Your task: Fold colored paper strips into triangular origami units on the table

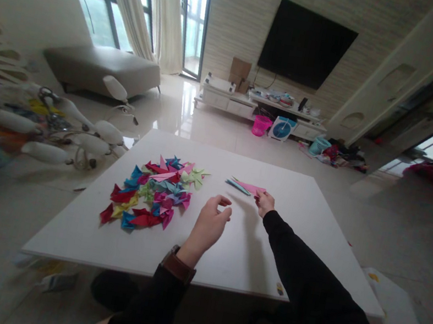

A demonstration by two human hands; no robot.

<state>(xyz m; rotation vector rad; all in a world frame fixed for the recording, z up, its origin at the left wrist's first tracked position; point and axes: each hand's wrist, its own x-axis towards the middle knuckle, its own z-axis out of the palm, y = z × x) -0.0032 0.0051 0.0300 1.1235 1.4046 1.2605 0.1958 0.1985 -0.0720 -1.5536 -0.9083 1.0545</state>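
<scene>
My right hand [265,203] pinches the near end of a pink folded paper piece [249,188], which is long and pointed. Beside it on the left lie light-blue and dark folded paper strips [237,187]; whether they touch the pink one I cannot tell. Over the white table [89,243], my left hand [210,227] is raised, its fingers loosely curled and apart from the thumb, holding nothing. To the left of that hand spreads a heap of folded paper shapes [160,197] in red, blue, pink, yellow and green. A pale green pointed one [197,178] sits at its right edge.
A small sticker [280,289] is near the table's front edge. Left of the table stands a lamp with several white shades [94,144]. Across the room are a low cabinet [231,103], a pink basket [261,126] and a blue fan [281,129].
</scene>
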